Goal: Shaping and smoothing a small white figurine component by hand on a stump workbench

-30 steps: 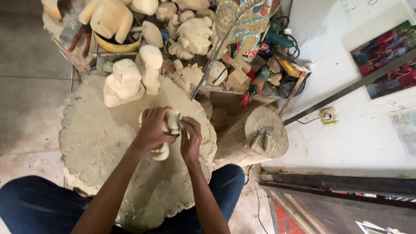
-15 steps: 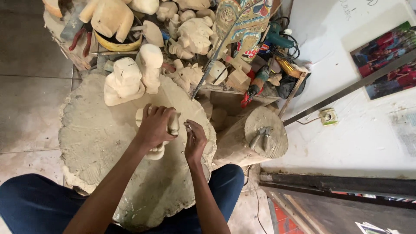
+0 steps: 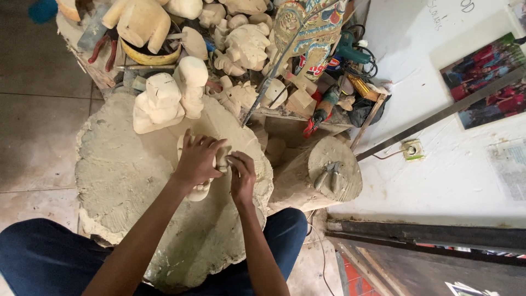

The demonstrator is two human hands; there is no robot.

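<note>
The left hand (image 3: 196, 159) grips a small pale carving (image 3: 200, 189) on the round worktop (image 3: 118, 181). The right hand (image 3: 243, 176) pinches its end.

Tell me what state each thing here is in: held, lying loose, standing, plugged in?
Left hand: closed over the small pale carving.
Right hand: fingertips pinching the same carving.
Small pale carving: held over the round work block, mostly covered.
Round work block: lying flat, dusty.
Two unfinished figures: standing upright on the block's far edge.
Pliers: lying loose on the stump.
Wall socket: a cord runs from it.
</note>
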